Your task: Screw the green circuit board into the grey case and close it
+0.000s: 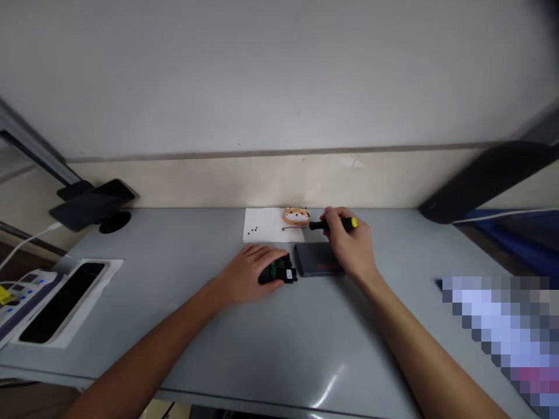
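Yeah, my right hand pinches the screwdriver, left hand curling fingers round a probably fragile circuit board, best edge-held.

Worktop beneath both hands: smooth, semi-gloss, with a bright streak of reflected light. Screwdriver in the right hand: handle plastic in appearance, slender shaft metal. Circuit board in the left hand: black parts alongside appear to be plastic. Casing just beside the right hand: smooth, matt; metal or plastic cannot be determined. Sheet ahead of the hands: matt paper. Smartphone well left of the left hand: glossy, glass-like screen. Power strip, farther left: smooth plastic in appearance.
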Tool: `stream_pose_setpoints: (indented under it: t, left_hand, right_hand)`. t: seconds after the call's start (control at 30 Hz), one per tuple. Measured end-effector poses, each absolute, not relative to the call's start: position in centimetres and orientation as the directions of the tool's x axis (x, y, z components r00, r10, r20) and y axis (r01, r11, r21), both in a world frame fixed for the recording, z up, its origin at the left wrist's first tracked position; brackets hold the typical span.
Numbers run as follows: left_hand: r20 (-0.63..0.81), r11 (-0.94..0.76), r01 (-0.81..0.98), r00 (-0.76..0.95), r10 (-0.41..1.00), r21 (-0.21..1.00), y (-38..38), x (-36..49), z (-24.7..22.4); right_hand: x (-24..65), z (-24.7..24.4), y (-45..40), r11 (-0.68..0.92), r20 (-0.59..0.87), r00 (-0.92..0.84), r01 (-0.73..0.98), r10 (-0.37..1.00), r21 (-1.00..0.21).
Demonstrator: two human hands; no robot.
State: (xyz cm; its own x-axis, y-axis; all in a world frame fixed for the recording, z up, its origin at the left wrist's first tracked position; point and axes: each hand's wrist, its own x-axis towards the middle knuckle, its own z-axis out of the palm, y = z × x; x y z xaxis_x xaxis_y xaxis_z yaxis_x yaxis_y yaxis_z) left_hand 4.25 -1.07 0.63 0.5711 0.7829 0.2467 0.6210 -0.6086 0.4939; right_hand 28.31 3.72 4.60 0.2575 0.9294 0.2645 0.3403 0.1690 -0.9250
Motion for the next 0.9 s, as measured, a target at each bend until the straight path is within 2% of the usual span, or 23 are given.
stream_pose_setpoints:
  t: [0.17,0.3,0.4,0.53,0.67,0.9]
  left_hand:
    - [0.242,-0.558,0.622,0.521,0.818,0.549,-1.2,4.0,0.7]
    - [0.397,-0.528,0.601,0.350,0.848,0.600,-1.6,4.3,0.5]
    - [0.508,-0.528,0.608,0.226,0.831,0.593,-1.7,4.9,0.3]
    - [0.555,-0.505,0.656,0.155,0.817,0.561,-1.6,5.3,0.0]
    - [0.579,-0.505,0.698,0.157,0.800,0.508,-1.3,5.2,0.0]
    - [0.597,-0.536,0.725,0.216,0.773,0.432,-1.3,5.1,0.5]
  right_hand:
    - [28.6,5.3,3.3,0.165,0.217,0.244,0.218,0.945,-0.962]
    - [28.7,5.6,2.9,0.210,0.244,0.215,0.168,0.946,-0.963]
    - [28.5,5.7,2.6,0.238,0.269,0.154,0.197,0.951,-0.951]
    - [28.0,5.8,2.0,0.227,0.254,0.098,0.228,0.962,-0.947]
    - [27.7,6.0,1.5,0.170,0.189,0.082,0.197,0.979,-0.966]
    - [27.7,6.2,1.4,0.256,0.276,0.050,0.249,0.960,-0.934]
